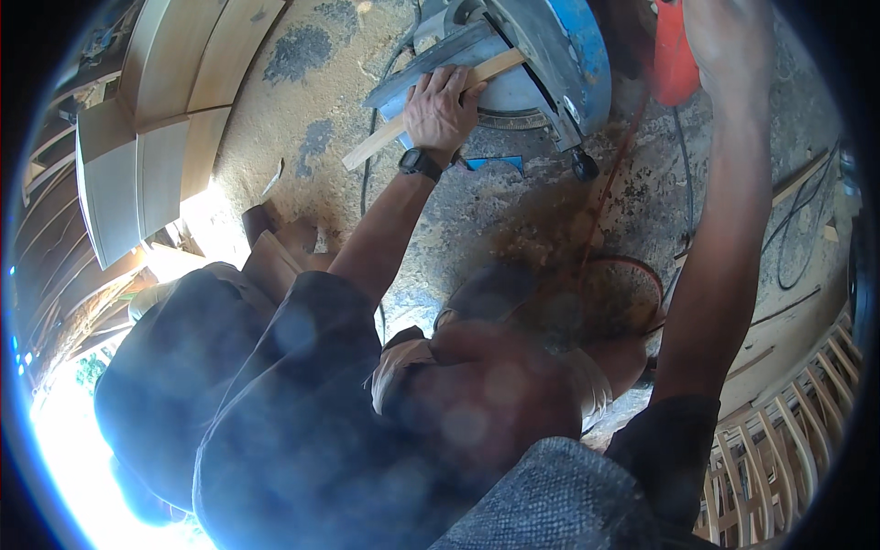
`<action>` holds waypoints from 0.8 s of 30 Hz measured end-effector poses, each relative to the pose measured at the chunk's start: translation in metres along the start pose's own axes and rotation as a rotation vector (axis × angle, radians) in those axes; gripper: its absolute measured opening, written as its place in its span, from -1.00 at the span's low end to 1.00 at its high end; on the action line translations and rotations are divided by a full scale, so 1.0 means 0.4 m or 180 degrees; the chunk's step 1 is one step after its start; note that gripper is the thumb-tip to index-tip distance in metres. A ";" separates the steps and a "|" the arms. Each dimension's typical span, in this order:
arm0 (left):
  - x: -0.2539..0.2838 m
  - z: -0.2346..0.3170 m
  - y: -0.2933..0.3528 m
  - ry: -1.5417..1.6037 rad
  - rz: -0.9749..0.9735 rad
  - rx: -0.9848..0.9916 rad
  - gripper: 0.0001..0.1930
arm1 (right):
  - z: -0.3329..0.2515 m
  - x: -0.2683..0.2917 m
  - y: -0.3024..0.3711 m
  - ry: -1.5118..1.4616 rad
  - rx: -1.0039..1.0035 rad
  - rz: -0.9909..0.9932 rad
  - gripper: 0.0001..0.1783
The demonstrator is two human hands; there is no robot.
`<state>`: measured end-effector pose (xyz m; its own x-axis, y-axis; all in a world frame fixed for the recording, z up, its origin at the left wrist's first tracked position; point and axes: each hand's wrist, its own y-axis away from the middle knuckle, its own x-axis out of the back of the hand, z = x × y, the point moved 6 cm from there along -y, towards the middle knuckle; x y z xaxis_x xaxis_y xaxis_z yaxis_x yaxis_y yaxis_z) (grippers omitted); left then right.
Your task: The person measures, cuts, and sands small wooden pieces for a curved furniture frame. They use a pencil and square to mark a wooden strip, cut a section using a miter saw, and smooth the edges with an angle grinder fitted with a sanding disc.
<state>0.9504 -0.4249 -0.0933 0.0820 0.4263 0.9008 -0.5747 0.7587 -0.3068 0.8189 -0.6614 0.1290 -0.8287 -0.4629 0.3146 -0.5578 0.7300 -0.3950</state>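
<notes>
My left hand (440,105), with a dark watch on its wrist, is closed over a narrow wooden strip (376,144). The strip lies aslant on the bed of a miter saw (513,96), along its grey metal fence (431,62). Its far end reaches the slot beside the saw's blue curved part (587,55). Raised at the upper right, my right hand (731,37) is closed at a red handle-like part (676,57); its fingers are mostly hidden and the top edge cuts the hand off. A black-knobbed lever (582,165) sticks out from the saw's front.
Pale wooden panels (165,137) stand at the left. Dark cables and an orange-red cord (614,174) run over the stained, dusty concrete floor (312,92). A small blue piece (495,165) lies below the saw. Curved wooden slats (779,449) fill the lower right. Another person seems to crouch close at left.
</notes>
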 end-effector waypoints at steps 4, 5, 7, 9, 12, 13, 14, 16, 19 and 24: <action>0.000 0.003 -0.004 -0.0014 -0.0031 0.0005 -0.69 | 0.003 0.003 -0.012 0.0040 -0.0043 -0.0114 -0.51; -0.001 0.003 -0.003 -0.0014 -0.0048 0.0014 -0.69 | -0.011 0.002 -0.005 0.0031 0.0039 -0.0051 -0.51; 0.000 0.002 -0.002 -0.0012 -0.0049 0.0016 -0.69 | -0.032 0.001 0.012 -0.0012 0.0126 0.0077 -0.53; -0.001 0.003 -0.005 0.0011 -0.0045 0.0015 -0.69 | -0.016 0.000 0.015 -0.0097 0.0049 0.0206 -0.54; 0.002 -0.005 -0.004 0.0011 -0.0040 0.0033 -0.69 | -0.001 0.011 -0.003 -0.0088 -0.0029 -0.0204 -0.58; 0.003 -0.003 -0.004 0.0008 -0.0051 0.0034 -0.69 | -0.008 0.009 -0.003 -0.0033 -0.0040 -0.0440 -0.59; 0.003 -0.001 -0.003 0.0005 -0.0062 0.0035 -0.69 | -0.016 0.009 0.004 -0.0021 0.0041 -0.0308 -0.60; 0.003 0.000 -0.003 0.0001 -0.0059 0.0021 -0.68 | -0.026 0.000 0.016 -0.0011 0.0169 -0.0118 -0.61; 0.003 0.004 -0.002 0.0032 0.0016 -0.0014 -0.68 | -0.013 0.011 0.018 -0.0062 0.0213 -0.0075 -0.62; -0.003 -0.013 0.008 0.0057 0.0044 0.0014 -0.66 | -0.030 -0.015 0.024 -0.0159 0.0132 -0.0128 -0.65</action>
<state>0.9528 -0.4204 -0.0969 0.0884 0.4456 0.8909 -0.5794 0.7505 -0.3179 0.8190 -0.6456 0.1334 -0.8063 -0.5166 0.2880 -0.5912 0.6893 -0.4188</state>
